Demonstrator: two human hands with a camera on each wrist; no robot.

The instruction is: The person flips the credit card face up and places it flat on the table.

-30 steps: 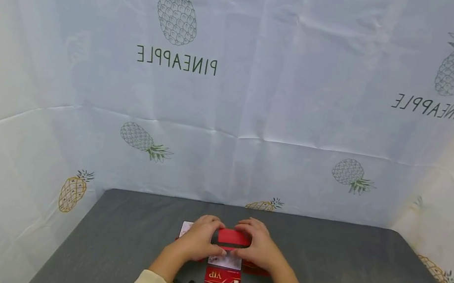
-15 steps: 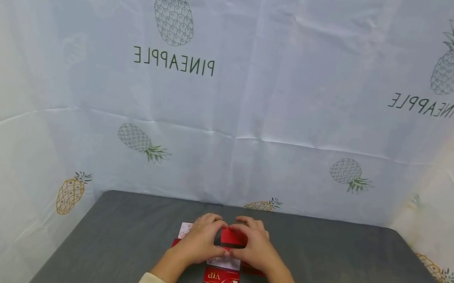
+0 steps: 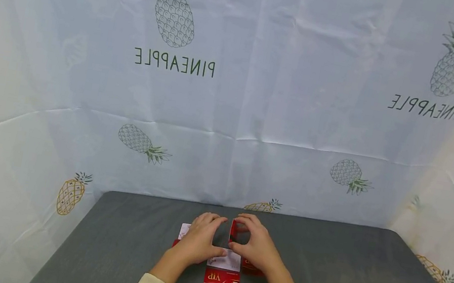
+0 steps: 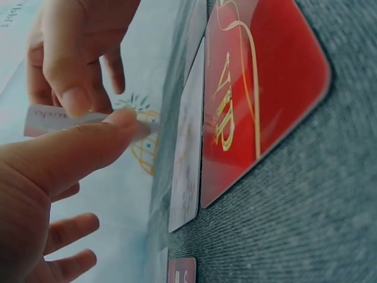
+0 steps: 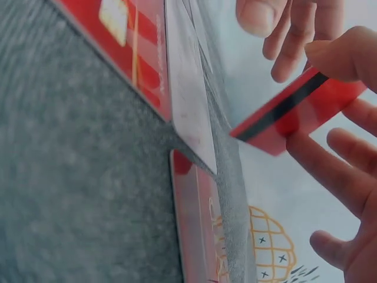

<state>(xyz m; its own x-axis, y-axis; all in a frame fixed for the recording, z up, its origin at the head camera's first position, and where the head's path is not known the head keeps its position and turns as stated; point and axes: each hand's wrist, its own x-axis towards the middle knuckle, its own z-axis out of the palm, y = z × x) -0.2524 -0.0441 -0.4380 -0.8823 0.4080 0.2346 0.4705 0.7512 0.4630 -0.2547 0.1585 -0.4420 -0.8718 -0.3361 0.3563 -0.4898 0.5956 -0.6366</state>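
Observation:
My right hand (image 3: 257,248) pinches a bank-style card (image 3: 232,231) between thumb and fingertips, holding it on edge above the table. The card's red side, with a black stripe, shows in the right wrist view; its pale printed side (image 4: 50,121) shows in the left wrist view. To the left, my left hand (image 3: 198,241) is apart from the card, fingers spread in a loose curve and holding nothing. Below the hands lie a whitish card (image 3: 226,260) and, nearer me, a red VIP card (image 3: 222,282), their edges close together.
Another red card (image 3: 251,267) lies partly hidden beside the right wrist. Left of the left hand, a whitish card (image 3: 184,230) and the edge of a red one peek out. A dark grey cloth covers the table (image 3: 348,277); a pineapple-print curtain (image 3: 233,102) hangs behind.
Both hands held the card with its red striped face toward me. The left hand has let go, and the card is now turned on edge in the right hand.

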